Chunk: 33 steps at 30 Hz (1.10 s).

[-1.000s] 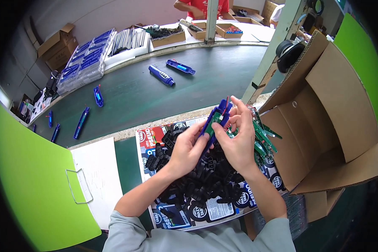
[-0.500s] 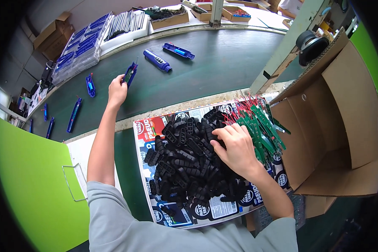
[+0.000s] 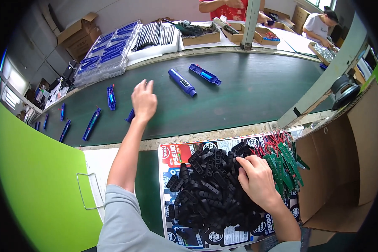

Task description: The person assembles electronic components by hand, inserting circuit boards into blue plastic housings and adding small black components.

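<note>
Left hand [image 3: 143, 101]: fingers spread, empty, above a blue casing [image 3: 130, 115] on the green conveyor belt [image 3: 248, 92]. Right hand [image 3: 257, 181]: fingers curled into the black plastic parts pile [image 3: 206, 189], beside green circuit boards [image 3: 286, 166].

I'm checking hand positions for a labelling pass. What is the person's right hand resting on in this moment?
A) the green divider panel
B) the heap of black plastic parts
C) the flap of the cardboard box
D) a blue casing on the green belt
B: the right hand lies on the heap of black plastic parts, fingers curled into it, beside the green circuit boards.
</note>
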### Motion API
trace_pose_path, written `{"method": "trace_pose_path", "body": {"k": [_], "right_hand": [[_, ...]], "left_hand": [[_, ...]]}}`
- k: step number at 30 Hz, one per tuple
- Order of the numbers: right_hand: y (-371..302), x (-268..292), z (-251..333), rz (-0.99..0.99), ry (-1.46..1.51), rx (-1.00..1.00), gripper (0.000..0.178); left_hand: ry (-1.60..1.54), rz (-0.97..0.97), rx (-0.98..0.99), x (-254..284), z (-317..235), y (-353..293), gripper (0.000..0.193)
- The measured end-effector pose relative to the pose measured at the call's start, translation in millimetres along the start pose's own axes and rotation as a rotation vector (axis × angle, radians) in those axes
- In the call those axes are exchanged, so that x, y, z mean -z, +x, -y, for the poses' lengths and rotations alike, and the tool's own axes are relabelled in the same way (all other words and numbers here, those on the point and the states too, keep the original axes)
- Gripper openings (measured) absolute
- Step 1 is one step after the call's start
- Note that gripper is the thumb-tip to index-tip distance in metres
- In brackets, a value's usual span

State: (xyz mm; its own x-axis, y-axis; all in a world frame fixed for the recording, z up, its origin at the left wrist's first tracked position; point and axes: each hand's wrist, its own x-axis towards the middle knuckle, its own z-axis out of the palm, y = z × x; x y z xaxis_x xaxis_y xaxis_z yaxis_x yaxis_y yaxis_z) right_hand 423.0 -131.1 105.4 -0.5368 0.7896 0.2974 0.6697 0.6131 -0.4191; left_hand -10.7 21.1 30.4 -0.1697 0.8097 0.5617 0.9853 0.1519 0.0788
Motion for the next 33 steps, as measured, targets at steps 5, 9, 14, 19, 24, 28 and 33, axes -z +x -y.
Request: {"method": "trace_pose_path", "body": {"k": [5, 9, 14, 19, 24, 28, 33], "right_hand": [[5, 11, 0, -0.105, 0.307, -0.098, 0.025], [0, 25, 8, -0.034, 0.66, -0.396, 0.015], [-10, 27, -8, -0.066, 0.627, -0.253, 0.019], [-17, 22, -8, -0.196, 0.765, -0.262, 0.018], [-20, 27, -8, -0.231, 0.964, -0.397, 0.015], [-24, 25, -4, -0.25, 0.868, -0.303, 0.017], [-38, 31, -14, -0.238, 0.939, -0.373, 0.017]], "left_hand": [[0.135, 0.036, -0.334, -38, -60, 27, 0.05], [0.259, 0.205, -0.554, -38, -73, 50, 0.041], [0.258, 0.327, -0.71, -8, -77, 43, 0.028], [0.136, 0.342, -0.774, 20, -95, 8, 0.027], [-0.005, 0.266, -0.71, 51, -111, -11, 0.025], [-0.208, 0.348, -0.569, 53, -116, -30, 0.036], [-0.456, 0.454, -0.368, 57, -110, -47, 0.039]]}}
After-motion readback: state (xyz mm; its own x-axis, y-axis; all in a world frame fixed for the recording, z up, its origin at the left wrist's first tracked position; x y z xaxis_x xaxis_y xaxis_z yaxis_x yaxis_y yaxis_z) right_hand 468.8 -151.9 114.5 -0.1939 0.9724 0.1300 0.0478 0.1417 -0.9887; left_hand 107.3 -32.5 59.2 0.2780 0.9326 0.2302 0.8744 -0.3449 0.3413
